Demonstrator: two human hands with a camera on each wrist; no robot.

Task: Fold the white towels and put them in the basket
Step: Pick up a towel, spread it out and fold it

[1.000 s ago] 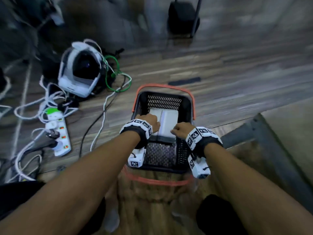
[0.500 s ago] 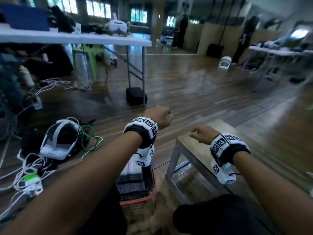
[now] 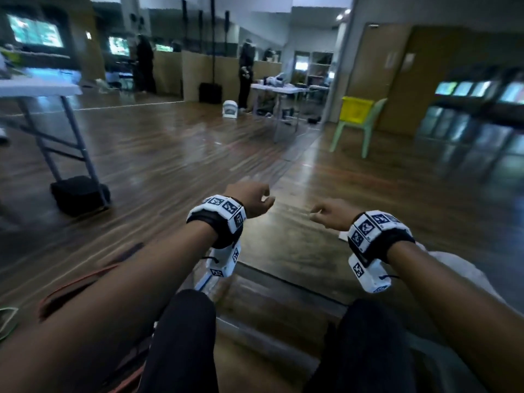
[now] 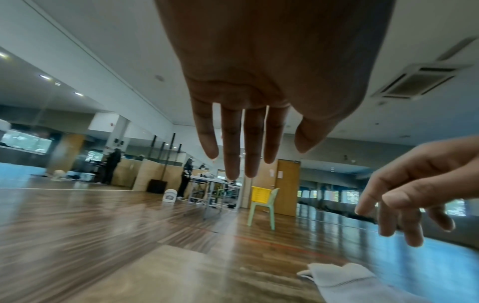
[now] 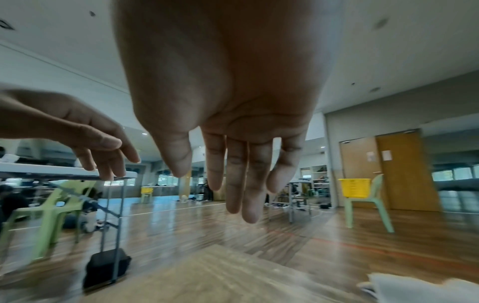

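The left hand [image 3: 249,198] hangs in the air at the end of an outstretched forearm, palm down, fingers [image 4: 230,143] loose and slightly spread, holding nothing, above the brown wooden low table [image 3: 286,245]. Just across from it the right hand [image 3: 330,215] hovers at the same height, fingers [image 5: 235,174] relaxed and drooping, also empty. Below and to its right a crumpled white cloth towel [image 4: 344,280] lies on the table; no writing is readable, only black-and-white square marker patterns on the wrist bands [image 3: 224,211].

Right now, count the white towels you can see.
1: a white towel lies on the wooden table, below the right hand. Others may be out of frame.
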